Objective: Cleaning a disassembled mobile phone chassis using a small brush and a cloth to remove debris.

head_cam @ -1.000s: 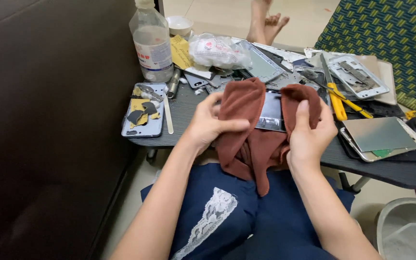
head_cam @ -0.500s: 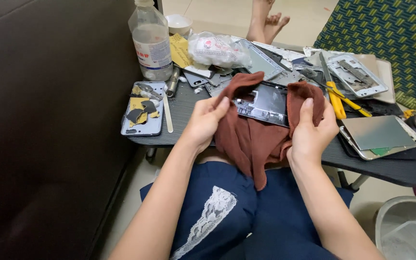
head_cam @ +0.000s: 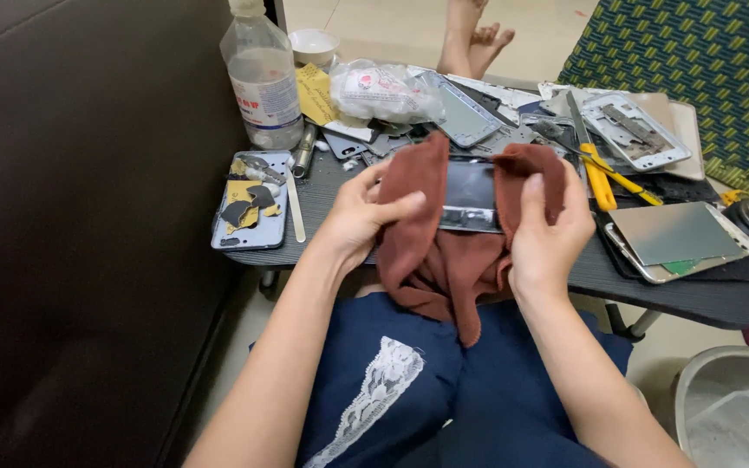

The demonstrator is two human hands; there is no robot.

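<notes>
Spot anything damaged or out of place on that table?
Yes. The phone back cover at the table's left edge looks stripped, with torn yellow and dark patches inside. Loose phone frames and parts lie heaped behind the cloth.

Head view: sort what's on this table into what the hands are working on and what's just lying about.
In hand:
- left hand and right hand gripping the brown cloth
- dark phone panel wrapped in it

Lying about:
- clear bottle
- blue phone shell
- yellow-handled cutter
- silver back cover
- white bowl
</notes>
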